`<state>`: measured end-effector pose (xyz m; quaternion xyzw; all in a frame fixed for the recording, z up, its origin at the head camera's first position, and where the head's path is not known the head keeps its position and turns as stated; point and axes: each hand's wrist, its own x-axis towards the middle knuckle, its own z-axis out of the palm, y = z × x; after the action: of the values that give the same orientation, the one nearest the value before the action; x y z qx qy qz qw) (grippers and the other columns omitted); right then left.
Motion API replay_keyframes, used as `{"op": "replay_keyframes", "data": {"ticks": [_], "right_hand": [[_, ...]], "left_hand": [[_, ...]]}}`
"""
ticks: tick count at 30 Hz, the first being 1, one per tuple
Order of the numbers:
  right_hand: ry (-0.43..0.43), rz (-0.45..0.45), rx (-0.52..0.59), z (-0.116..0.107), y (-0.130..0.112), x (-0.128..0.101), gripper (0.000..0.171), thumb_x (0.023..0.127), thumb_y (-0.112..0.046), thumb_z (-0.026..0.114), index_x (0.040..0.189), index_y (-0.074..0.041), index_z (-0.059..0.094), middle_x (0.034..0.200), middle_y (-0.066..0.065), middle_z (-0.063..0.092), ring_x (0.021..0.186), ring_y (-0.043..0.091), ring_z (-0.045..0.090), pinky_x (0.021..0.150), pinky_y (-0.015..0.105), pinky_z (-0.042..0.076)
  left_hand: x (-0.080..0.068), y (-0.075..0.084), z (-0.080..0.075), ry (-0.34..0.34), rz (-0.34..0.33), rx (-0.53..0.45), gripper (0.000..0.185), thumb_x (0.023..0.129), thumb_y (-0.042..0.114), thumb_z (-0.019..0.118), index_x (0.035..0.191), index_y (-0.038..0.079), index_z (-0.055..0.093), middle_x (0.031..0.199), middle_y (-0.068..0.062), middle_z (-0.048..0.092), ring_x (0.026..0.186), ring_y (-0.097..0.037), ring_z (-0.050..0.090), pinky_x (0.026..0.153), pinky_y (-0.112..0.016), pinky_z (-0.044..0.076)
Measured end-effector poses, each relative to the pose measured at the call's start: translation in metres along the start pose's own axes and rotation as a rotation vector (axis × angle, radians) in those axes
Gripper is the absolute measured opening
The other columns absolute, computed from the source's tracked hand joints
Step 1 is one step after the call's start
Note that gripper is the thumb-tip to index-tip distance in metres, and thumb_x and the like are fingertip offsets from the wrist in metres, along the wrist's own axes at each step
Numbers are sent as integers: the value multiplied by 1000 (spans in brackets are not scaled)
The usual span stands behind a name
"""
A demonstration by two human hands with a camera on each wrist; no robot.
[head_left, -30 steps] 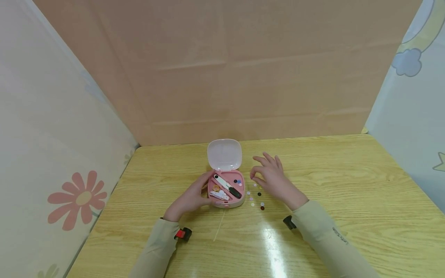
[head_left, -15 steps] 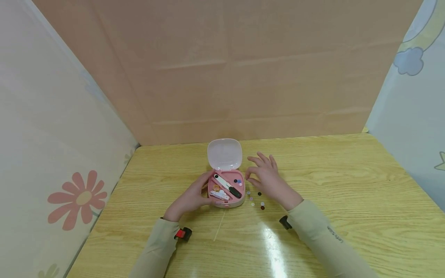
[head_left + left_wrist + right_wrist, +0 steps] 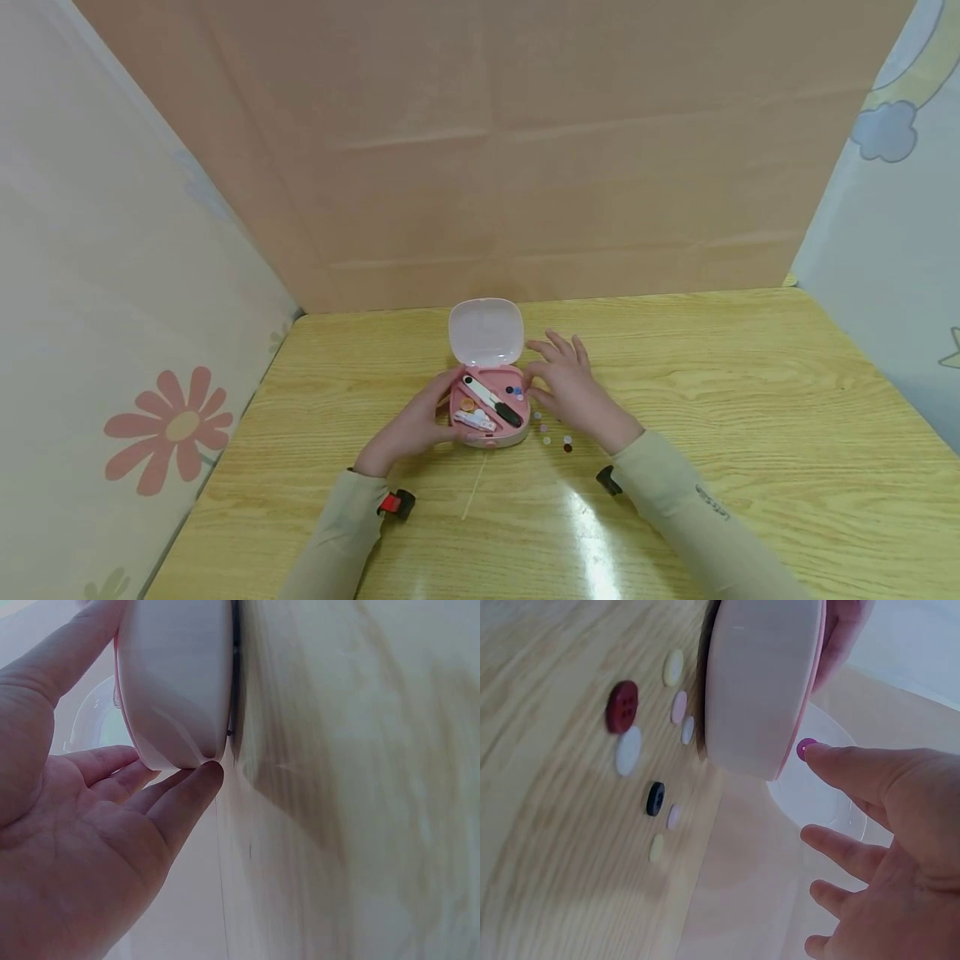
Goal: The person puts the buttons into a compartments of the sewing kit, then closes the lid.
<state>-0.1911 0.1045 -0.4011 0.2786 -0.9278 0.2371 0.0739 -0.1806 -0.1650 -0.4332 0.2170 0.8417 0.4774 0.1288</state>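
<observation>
The left hand (image 3: 408,431) rests on the yellow wood-grain table (image 3: 750,400) at the left side of the small pink plastic box with rounded corners (image 3: 489,413). Its fingers are curled around the box wall: the thumb lies along the upper edge and the fingertips (image 3: 202,776) touch the lower side, as the left wrist view shows. The box stands open near the middle of the table, its pale translucent lid (image 3: 485,332) raised upright at the back. Inside lie a white-and-black tool (image 3: 491,401), a small orange round piece (image 3: 467,405) and several dark and blue buttons (image 3: 513,390). The right hand (image 3: 572,393) sits at the box's right rim, fingers spread and only lightly bent; the right wrist view shows a small magenta button (image 3: 806,748) at the tip of one finger, just over the rim. Just right of the box, loose buttons (image 3: 555,435) in white, pale pink, black and dark red lie scattered on the table, partly under the right hand.
</observation>
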Motion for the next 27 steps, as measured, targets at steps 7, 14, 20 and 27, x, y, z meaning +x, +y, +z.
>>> {"op": "replay_keyframes", "data": {"ticks": [7,14,20,27], "right_hand": [[9,-16,-4,4,-2,1,13,80,-14,79,77,-20,68,139,16,47,137,44,21,108,67,2],[12,-21,10,9,-3,3,15,79,-12,79,77,-21,67,141,15,46,138,42,20,109,64,1],[34,-34,-2,11,-4,3,21,77,-10,80,75,-23,64,139,15,48,137,43,23,108,66,5],[37,-34,1,13,-4,3,21,77,-9,80,75,-23,64,139,14,48,137,42,23,108,66,5]], "left_hand": [[0,3,1,7,-26,18,97,76,22,82,153,18,22,154,-3,25,138,-24,28,110,-40,30],[-8,29,-2,-4,-16,3,93,79,7,79,152,5,21,154,-17,23,138,-34,27,110,-49,28],[-11,40,-5,-11,-7,14,92,79,6,78,151,1,21,153,-19,23,138,-36,27,110,-50,28],[-11,41,-5,-9,-20,14,92,80,7,78,151,2,21,153,-19,23,138,-35,27,110,-49,28]]}}
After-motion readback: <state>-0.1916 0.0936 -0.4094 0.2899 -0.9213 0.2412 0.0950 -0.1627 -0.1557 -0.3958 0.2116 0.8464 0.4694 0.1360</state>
